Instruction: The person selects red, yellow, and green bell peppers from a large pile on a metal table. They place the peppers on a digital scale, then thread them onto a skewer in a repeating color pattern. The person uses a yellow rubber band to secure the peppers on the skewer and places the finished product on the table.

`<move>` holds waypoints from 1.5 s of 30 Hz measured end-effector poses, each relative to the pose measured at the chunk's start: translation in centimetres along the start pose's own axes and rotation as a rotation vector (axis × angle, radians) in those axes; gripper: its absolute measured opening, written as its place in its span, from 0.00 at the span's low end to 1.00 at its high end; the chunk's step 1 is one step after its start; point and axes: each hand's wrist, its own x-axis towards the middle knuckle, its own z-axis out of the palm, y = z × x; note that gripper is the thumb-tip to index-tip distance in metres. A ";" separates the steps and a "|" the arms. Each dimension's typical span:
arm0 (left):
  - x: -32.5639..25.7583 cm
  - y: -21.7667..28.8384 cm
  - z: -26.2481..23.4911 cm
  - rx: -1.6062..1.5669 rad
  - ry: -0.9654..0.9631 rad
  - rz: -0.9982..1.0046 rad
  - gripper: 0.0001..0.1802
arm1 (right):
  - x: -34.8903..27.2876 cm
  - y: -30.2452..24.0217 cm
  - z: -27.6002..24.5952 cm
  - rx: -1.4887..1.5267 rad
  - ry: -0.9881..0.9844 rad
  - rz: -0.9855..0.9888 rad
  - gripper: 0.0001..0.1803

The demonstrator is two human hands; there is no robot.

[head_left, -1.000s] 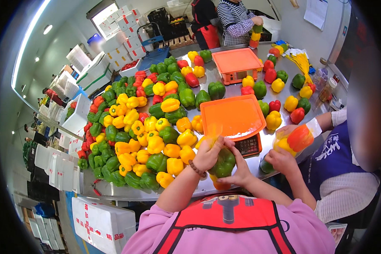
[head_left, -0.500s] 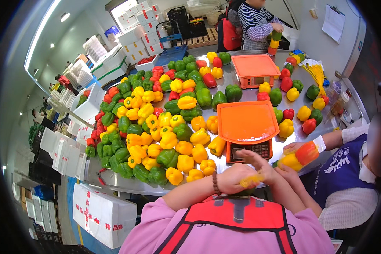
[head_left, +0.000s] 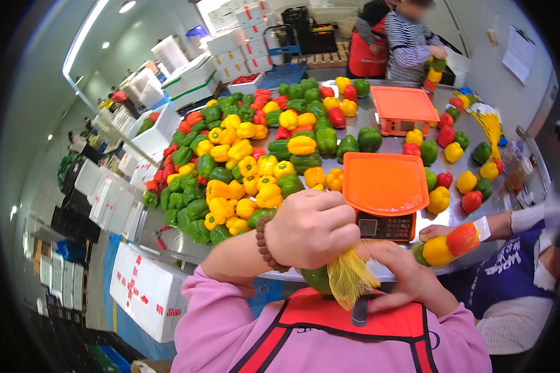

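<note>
My left hand (head_left: 314,229), with a brown beaded bracelet at its wrist, is closed at the gathered end of a yellow mesh bag (head_left: 353,280). The bag's loose netting hangs in front of my chest. Curved round its other side is my right hand (head_left: 407,273), its fingers at the netting's upper edge and its thumb lower down; part of that grip is hidden. Below my left hand, a green bell pepper (head_left: 317,280) shows partly, against the red apron (head_left: 354,320). Whether it sits inside the netting I cannot tell.
Heaped red, green and yellow bell peppers (head_left: 242,165) cover the table's left. An orange scale (head_left: 386,183) stands ahead, another scale (head_left: 404,104) behind it. At right, a co-worker's hand (head_left: 438,232) is beside a wrapped pepper pack (head_left: 448,245). A white foam box (head_left: 146,289) stands left.
My left hand has risen and closed on the mesh bag, whose netting now hangs down. My right hand has come lower beside it. The view has shifted, and another person shows at the back.
</note>
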 end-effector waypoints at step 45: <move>-0.5 -6.3 3.6 0.046 -0.326 -0.652 0.21 | 4.5 5.8 0.6 0.026 0.444 0.050 0.19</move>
